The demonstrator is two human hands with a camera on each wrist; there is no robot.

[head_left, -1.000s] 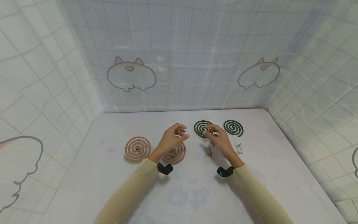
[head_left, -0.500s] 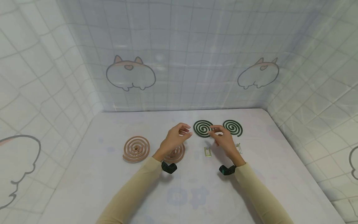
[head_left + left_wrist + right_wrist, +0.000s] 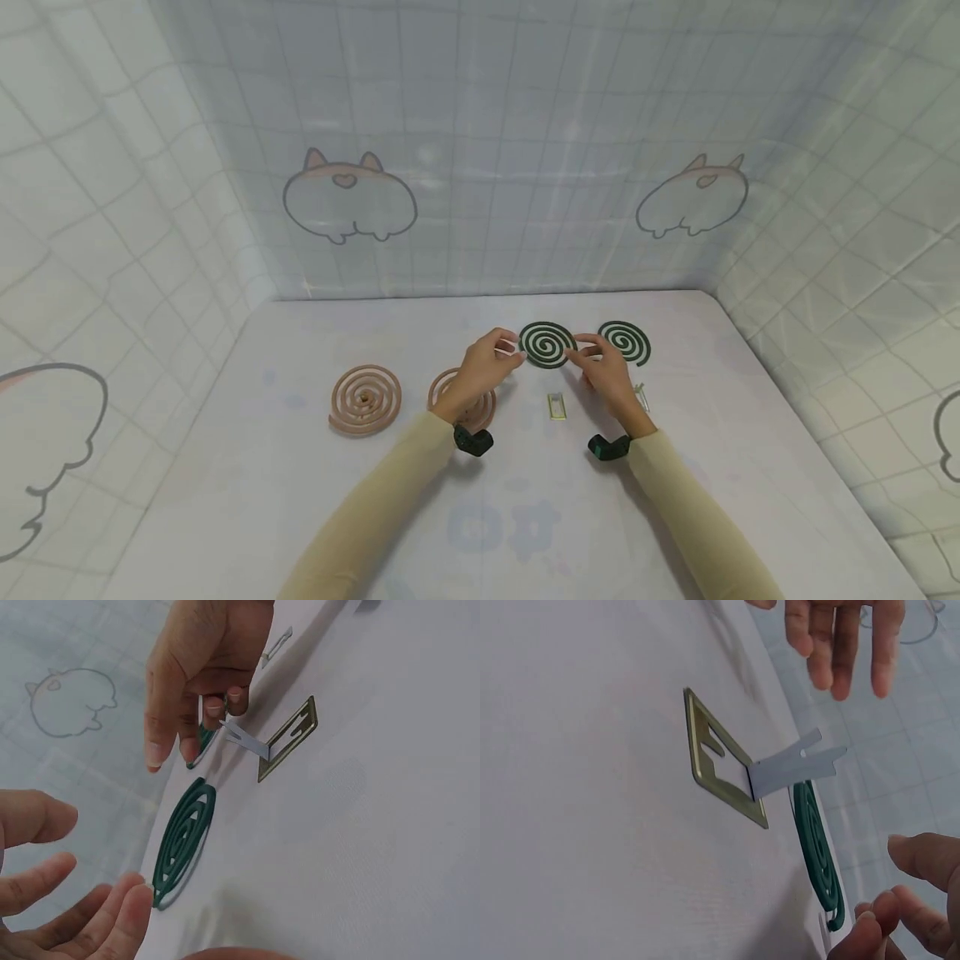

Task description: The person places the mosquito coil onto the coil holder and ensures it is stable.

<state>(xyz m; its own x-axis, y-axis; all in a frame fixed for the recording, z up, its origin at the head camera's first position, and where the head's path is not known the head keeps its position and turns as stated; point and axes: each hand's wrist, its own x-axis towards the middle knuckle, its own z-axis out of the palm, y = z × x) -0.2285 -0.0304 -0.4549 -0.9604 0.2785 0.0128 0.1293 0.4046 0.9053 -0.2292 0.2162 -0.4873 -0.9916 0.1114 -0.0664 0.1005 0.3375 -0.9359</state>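
Note:
Flat on the white table lies a green mosquito coil (image 3: 547,345), with a hand on either side of it. My left hand (image 3: 487,367) is at its left edge, fingers spread and slightly bent, holding nothing. My right hand (image 3: 606,375) hovers at its right edge, thumb tip overlapping the rim in the head view; contact is unclear. A second green coil (image 3: 626,342) sits behind the right hand. In front of the first coil is a brass-coloured metal coil stand (image 3: 697,761) with its forked tab bent up. Another stand (image 3: 641,397) is partly covered by the right wrist.
A brown coil (image 3: 365,400) lies on the left of the table. Another brown coil (image 3: 483,408) is partly hidden under the left forearm. Tile-patterned curtain walls (image 3: 480,167) close in the back and both sides.
My left hand has moved right, up to the green coil's left edge. The right hand has shifted slightly right, uncovering more of that coil. The coils stay in place.

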